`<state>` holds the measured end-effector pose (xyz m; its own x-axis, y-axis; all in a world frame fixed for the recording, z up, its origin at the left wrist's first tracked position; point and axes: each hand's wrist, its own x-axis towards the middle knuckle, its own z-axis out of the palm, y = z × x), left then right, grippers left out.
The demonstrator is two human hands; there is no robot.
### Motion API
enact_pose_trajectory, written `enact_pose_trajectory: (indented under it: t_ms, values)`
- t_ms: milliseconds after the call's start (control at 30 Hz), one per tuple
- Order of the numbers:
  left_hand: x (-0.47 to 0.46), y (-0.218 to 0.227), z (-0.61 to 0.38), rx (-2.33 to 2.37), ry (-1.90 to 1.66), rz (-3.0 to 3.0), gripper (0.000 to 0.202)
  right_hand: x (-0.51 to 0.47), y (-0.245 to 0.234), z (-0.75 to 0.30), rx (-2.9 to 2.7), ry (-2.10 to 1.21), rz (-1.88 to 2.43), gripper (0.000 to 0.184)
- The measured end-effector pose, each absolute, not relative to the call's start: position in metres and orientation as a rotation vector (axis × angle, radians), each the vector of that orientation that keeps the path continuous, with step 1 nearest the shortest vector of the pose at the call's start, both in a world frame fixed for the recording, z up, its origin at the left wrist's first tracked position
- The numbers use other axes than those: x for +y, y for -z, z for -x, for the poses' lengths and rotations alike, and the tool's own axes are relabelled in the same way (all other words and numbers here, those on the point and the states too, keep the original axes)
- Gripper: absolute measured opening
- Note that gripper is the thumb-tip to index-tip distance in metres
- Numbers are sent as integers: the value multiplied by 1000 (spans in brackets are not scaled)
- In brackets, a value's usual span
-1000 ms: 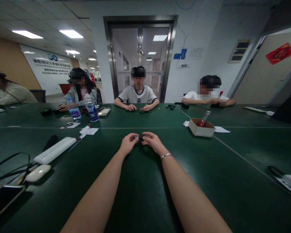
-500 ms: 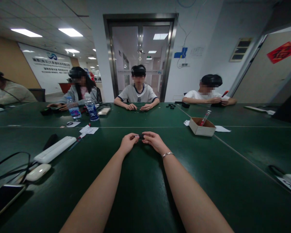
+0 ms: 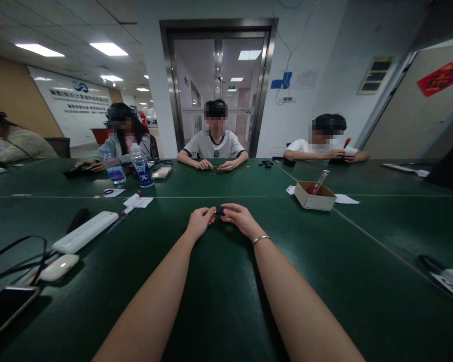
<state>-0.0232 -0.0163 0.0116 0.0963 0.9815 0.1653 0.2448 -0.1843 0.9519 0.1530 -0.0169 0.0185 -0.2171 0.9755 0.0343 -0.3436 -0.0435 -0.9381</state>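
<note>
Left arm (image 3: pixel 147 296) and right arm (image 3: pixel 305 296) reach forward, bare, angled inward. Left hand (image 3: pixel 201 222): fingers (image 3: pixel 207 211) in a pinch. Right hand (image 3: pixel 241 219): also pinching, fingers straighter. Hands face each other, near, not touching. Wrists (image 3: pixel 189 238) about level.

Dark piece (image 3: pixel 219 211) is too small to identify, ends hidden by left hand (image 3: pixel 201 221), right hand (image 3: pixel 241 220); phone (image 3: pixel 8 307) cut off at left.

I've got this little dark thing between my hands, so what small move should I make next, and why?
I'd perhaps turn the small dark piece slightly toward your view: it sits between your left hand and right hand, which partly cover it, and its details are too small to make out.
</note>
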Motion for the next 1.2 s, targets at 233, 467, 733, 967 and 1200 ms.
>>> enact_pose_trajectory:
  t_ms: [233,467,733,967,1200]
  values:
    - [-23,-16,24,1361,-1127,-1593,55,-20,-21,-154,-1109,-1530,838,21]
    - [-25,-20,24,1405,-1114,-1603,59,-21,-22,-154,-1130,-1531,826,22]
    - [-26,-21,23,1420,-1120,-1579,59,-20,-23,-155,-1120,-1538,822,23]
    - [-23,-19,22,1446,-1122,-1550,60,-20,-22,-155,-1120,-1533,824,25]
    - [-25,-21,24,1470,-1097,-1570,60,-20,-22,-155,-1141,-1540,808,25]
